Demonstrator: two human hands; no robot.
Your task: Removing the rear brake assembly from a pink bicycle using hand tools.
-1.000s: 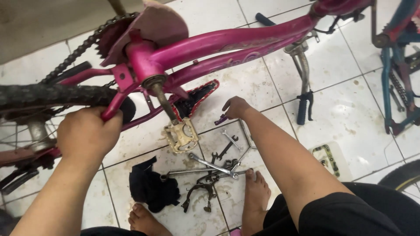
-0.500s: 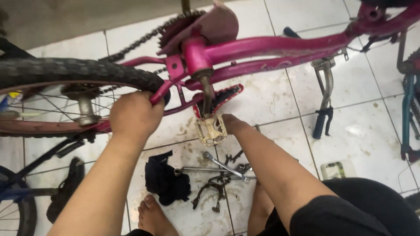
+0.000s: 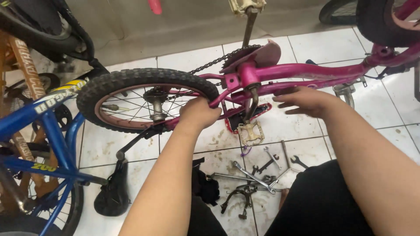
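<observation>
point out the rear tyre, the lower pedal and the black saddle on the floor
rear tyre (image 3: 131, 76), head view, top of tread
lower pedal (image 3: 250, 132), head view, middle of cage
black saddle (image 3: 111, 192), head view, middle of seat

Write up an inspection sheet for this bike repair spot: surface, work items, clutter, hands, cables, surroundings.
Surface: white tiled floor, stained with dirt and grime.
Work items: pink bicycle lying upside down, pedal hanging down, chain on its sprocket, rear wheel fitted.
Clutter: wrenches and loose metal parts scattered on the floor; black cloth; black saddle.
Hands: left hand grips the frame by the rear tyre; right hand rests open against the frame tube.
Cables: nothing seen.
Surroundings: blue bicycle at left, another wheel top right, grey wall behind.
</observation>
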